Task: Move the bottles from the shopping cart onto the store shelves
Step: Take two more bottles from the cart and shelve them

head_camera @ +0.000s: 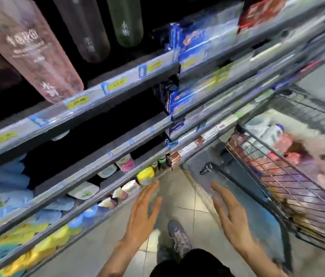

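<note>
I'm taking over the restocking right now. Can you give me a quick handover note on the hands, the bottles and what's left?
Left hand: open, empty, fingertips near the lowest shelf edge.
Right hand: open, empty, held over the floor beside the black wire shopping cart.
Tall translucent pink bottle and darker bottles stand on the top grey metal shelf.
The cart holds blurred goods; which are bottles is unclear.
Left: go on moving the cart's bottles to the shelves.

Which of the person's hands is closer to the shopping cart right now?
The right hand. It hangs open over the floor just beside the shopping cart, not touching it. The left hand, also open, is farther away, near the bottom store shelf.
</note>
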`<state>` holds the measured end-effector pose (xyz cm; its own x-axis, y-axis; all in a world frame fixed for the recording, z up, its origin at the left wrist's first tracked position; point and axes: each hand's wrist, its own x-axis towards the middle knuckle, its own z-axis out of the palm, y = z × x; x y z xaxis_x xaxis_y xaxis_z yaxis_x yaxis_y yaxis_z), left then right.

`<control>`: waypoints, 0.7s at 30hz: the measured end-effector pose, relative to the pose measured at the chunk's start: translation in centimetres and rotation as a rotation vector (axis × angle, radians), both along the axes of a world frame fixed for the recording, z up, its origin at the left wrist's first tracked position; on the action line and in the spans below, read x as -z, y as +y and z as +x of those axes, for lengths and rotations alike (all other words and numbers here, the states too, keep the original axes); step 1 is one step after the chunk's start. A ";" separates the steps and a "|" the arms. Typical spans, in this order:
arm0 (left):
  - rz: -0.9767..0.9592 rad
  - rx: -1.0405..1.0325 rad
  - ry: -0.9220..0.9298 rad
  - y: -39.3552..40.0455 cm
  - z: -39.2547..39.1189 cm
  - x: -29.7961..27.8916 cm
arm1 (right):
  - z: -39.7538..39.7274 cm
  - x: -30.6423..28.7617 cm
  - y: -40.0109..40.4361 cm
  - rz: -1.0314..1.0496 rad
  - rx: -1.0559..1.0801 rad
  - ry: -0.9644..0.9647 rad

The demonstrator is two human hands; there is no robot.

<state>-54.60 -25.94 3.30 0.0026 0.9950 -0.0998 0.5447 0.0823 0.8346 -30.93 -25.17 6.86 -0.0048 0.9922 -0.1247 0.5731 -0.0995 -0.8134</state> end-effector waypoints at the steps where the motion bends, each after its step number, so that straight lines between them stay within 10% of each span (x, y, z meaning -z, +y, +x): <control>1: -0.024 0.022 -0.013 -0.2 0.8 0.0 | 1.0 -0.3 -1.0 0.003 0.052 0.002; 21: -0.001 0.458 0.042 11.1 26.2 0.1 | 23.4 2.2 1.0 0.106 0.479 0.126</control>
